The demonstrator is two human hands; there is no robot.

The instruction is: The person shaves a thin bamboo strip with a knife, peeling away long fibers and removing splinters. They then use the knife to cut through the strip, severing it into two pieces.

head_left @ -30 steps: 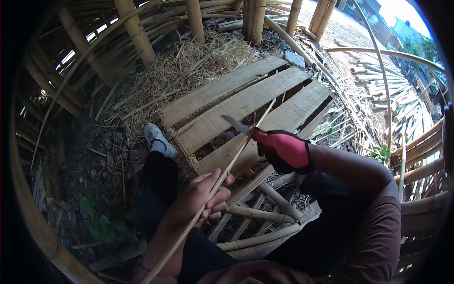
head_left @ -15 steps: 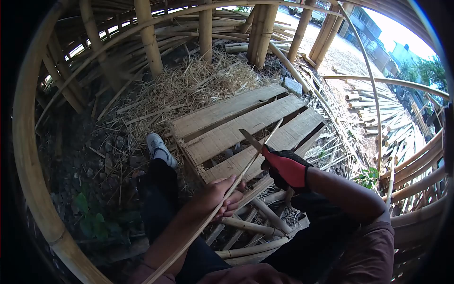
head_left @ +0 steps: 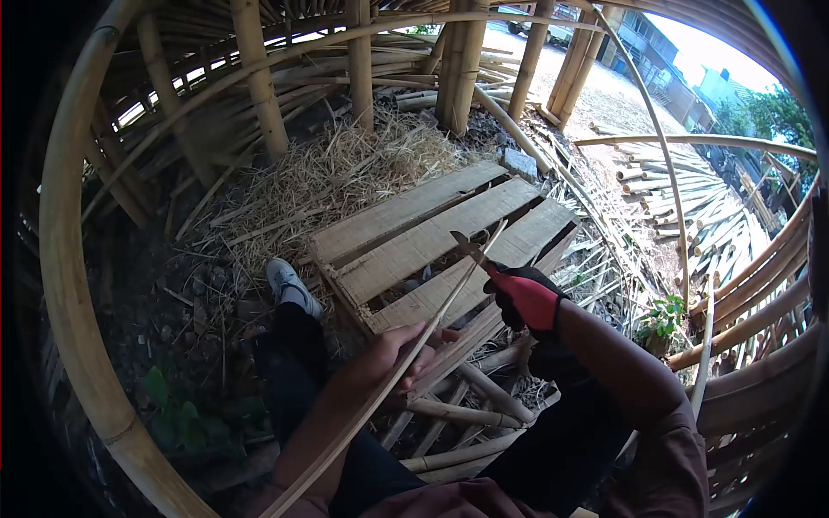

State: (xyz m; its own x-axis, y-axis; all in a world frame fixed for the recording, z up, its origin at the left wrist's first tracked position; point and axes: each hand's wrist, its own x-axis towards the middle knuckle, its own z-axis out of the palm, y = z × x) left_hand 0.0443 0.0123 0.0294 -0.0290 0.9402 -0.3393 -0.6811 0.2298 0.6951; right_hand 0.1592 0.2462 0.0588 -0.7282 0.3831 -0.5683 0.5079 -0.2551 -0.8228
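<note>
In the head view, the bare left hand (head_left: 386, 349) is at the near edge of the pallet (head_left: 393, 246), its grip closed around the strip (head_left: 444, 311). The strip runs from the near side of the pallet, over the left forearm, to a thin tip above the slats. The right hand (head_left: 528, 299), in a red and black glove, is above the pallet's near right part, its grip closed on a knife (head_left: 469, 247). The blade lies beside the strip's upper part; whether they touch, I cannot tell. Straw (head_left: 371, 168) lies beyond the pallet, a shoe (head_left: 290, 286) just left of it, poles (head_left: 471, 414) on its near side, and a pale block (head_left: 520, 164) by its far corner.
</note>
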